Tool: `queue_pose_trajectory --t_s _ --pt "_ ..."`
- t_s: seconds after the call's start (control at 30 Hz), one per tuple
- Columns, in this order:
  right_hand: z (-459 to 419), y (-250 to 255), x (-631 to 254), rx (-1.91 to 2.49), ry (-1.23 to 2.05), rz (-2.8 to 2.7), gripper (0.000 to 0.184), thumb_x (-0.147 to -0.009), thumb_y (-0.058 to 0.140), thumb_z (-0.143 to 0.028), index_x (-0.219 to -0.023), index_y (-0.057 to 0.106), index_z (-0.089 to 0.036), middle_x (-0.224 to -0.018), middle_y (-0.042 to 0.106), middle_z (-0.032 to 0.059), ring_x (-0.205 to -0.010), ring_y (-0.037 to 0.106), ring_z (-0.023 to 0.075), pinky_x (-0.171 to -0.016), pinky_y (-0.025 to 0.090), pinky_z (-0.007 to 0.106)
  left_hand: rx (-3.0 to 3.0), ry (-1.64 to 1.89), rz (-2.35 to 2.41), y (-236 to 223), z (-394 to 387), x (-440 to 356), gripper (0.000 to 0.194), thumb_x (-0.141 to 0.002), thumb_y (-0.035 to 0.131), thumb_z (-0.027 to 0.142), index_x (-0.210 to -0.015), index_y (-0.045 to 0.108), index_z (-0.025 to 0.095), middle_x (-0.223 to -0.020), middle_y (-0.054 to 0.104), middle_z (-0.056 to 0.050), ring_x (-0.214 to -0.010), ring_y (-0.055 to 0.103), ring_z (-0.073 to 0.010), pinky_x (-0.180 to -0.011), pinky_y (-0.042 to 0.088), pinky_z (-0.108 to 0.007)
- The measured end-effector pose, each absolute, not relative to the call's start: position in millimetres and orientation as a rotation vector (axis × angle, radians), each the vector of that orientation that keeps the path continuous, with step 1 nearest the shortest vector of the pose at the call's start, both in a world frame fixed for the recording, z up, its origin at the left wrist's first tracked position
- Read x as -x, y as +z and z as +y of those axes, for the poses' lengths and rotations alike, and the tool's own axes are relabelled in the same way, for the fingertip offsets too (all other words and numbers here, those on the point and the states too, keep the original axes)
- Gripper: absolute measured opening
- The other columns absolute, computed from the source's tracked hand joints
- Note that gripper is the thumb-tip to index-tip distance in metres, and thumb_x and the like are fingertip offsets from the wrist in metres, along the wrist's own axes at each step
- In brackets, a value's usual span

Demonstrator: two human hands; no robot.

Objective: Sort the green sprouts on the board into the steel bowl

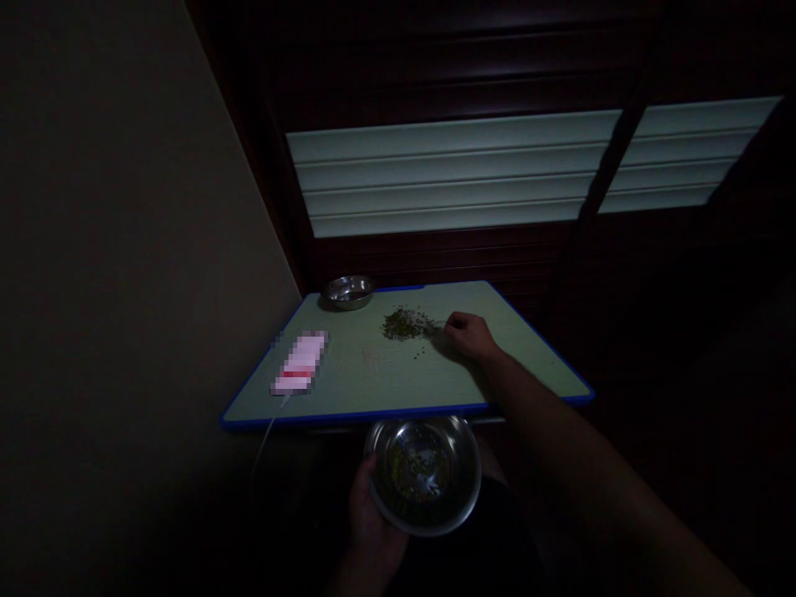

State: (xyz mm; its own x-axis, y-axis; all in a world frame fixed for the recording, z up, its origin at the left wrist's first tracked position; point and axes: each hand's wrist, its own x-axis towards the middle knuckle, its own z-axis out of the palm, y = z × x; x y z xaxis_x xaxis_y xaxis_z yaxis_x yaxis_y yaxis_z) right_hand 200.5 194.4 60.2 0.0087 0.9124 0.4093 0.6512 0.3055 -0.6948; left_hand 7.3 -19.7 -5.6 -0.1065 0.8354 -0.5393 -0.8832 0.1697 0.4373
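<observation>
My left hand [373,522] grips a shiny metal bowl [463,497] by its left side, just below the table's front edge. The bowl tilts towards me, and small green bits lie inside it. On the table, my right hand [466,332] is closed beside a loose pile of small green grains or beans [403,323]. A thin, pale, shiny thing runs from its fingers to the pile's right edge; its kind is too dark to make out. A few grains lie scattered in front of the pile.
The pale green table [348,390] has a blue rim. A second metal bowl [348,292] stands at its back left corner. A blurred-out phone [302,362] lies at the left, with a white cable [267,431] hanging off the front. Behind are dark slatted doors [448,178]; a wall [155,249] is at left.
</observation>
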Motion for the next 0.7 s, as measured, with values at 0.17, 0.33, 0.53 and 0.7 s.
queue_pose_trajectory --t_s 0.17,0.33,0.53,0.7 --pt "193.6 60.5 -200.1 1.409 0.355 -1.759 0.015 -0.071 0.05 -0.027 -0.066 0.061 -0.017 -0.063 0.061 0.0 -0.062 0.052 0.0132 -0.06 0.036 0.025 0.071 1.464 0.819 -4.7 -19.8 -7.9 0.025 -0.077 0.06 0.031 -0.094 0.073 0.017 -0.09 0.076 -0.009 -0.087 0.068 -0.0257 -0.082 0.051 -0.04" --pt "194.4 59.1 -199.7 1.388 0.389 -1.772 0.014 -0.071 0.052 -0.026 -0.067 0.063 -0.017 -0.063 0.062 -0.0002 -0.063 0.053 0.0133 -0.061 0.037 0.024 0.068 1.45 0.838 -4.0 -19.7 -7.1 0.024 -0.077 0.06 0.031 -0.092 0.073 0.017 -0.088 0.076 -0.009 -0.086 0.068 -0.026 -0.082 0.051 -0.041" --pt "195.2 57.9 -199.8 1.377 0.393 -1.784 0.014 -0.071 0.054 -0.027 -0.068 0.064 -0.017 -0.065 0.063 0.0003 -0.064 0.053 0.0135 -0.061 0.037 0.024 0.081 1.439 0.841 -4.5 -20.2 -5.9 0.023 -0.076 0.061 0.031 -0.092 0.073 0.018 -0.088 0.076 -0.008 -0.087 0.068 -0.0262 -0.084 0.05 -0.041" --pt "195.1 57.9 -199.7 1.359 0.438 -1.784 0.014 -0.071 0.054 -0.027 -0.067 0.063 -0.017 -0.063 0.062 -0.0006 -0.062 0.052 0.0128 -0.06 0.036 0.024 0.103 1.414 0.864 -0.5 -20.5 -6.9 0.024 -0.079 0.057 0.031 -0.09 0.073 0.017 -0.084 0.076 -0.009 -0.085 0.069 -0.0255 -0.085 0.05 -0.042"
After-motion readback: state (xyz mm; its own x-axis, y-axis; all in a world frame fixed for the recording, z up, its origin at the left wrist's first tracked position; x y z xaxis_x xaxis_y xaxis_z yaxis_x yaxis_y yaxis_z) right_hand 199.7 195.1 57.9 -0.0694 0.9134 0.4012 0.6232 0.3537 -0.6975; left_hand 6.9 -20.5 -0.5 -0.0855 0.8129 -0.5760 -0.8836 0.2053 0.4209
